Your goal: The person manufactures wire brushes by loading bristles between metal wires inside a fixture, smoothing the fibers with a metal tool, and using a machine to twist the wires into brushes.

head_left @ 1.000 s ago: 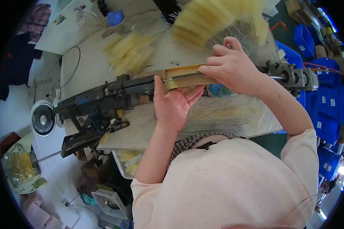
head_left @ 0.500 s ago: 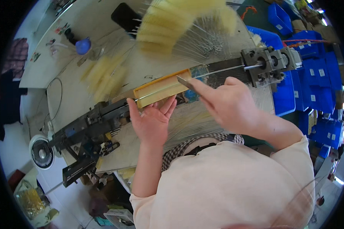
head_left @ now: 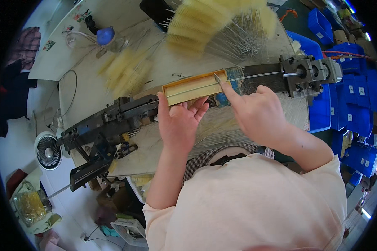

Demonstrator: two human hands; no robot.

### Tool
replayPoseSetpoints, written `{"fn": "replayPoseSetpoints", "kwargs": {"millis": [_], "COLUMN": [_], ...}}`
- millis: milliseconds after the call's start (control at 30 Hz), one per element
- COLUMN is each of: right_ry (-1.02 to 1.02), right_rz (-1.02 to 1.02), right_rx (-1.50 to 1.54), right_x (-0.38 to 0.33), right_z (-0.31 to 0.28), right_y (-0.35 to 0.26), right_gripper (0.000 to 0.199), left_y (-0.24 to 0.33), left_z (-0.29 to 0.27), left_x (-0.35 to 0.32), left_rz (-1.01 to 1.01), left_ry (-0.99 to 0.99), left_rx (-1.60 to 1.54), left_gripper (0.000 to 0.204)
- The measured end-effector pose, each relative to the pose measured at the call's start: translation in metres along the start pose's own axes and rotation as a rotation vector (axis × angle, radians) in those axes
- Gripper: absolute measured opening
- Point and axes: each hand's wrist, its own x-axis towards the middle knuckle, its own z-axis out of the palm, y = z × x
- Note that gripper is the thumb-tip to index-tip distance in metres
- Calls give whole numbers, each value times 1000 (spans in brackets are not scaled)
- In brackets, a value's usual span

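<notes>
A shallow, yellowish rectangular tray (head_left: 175,97) with a raised rim lies slantwise at the middle of the bench machine. Along it runs a thin metal rod (head_left: 257,76), which reaches the clamp blocks at right. My left hand (head_left: 179,125) holds the tray's near left part, thumb up at the left end and fingers at the near edge, partly beneath it. My right hand (head_left: 257,109) is closed on a small, flat metal blade-like tool (head_left: 217,78), index finger stretched along it. The tool's tip is over the tray's right end; the rest is hidden by the hand.
Yellow bristle brushes with wire stems (head_left: 197,27) are heaped beyond the tray, with a smaller bunch (head_left: 127,77) to the left. Dark machine rails (head_left: 109,115) extend left, metal clamp blocks (head_left: 303,75) right. Blue bins (head_left: 352,88) stand right, a fan (head_left: 48,150) left.
The whole view has shifted, moving the bench rightward in the picture. Less of the blade-like tool shows now beyond my right index finger. My left hand stays at the tray's left part.
</notes>
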Motion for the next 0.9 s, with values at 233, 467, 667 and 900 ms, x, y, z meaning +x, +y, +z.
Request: {"fn": "replayPoseSetpoints", "kwargs": {"millis": [233,467,667,900], "right_ry": [2,-18,15,180], "right_rz": [6,2,17,249], "right_rx": [-4,-23,-5,320], "right_x": [0,-2,-6,-17], "right_z": [3,2,5,-23], "right_y": [-2,-2,3,6], "right_gripper": [56,57,60,42], "left_y": [1,2,1,-20], "left_z": [-1,0,-5,-37], "left_x": [0,1,1,10], "left_rz": [8,13,-11,-79], "left_ry": [-42,-42,-27,1], "left_rx": [46,134,350,559], "left_gripper": [72,71,63,61]}}
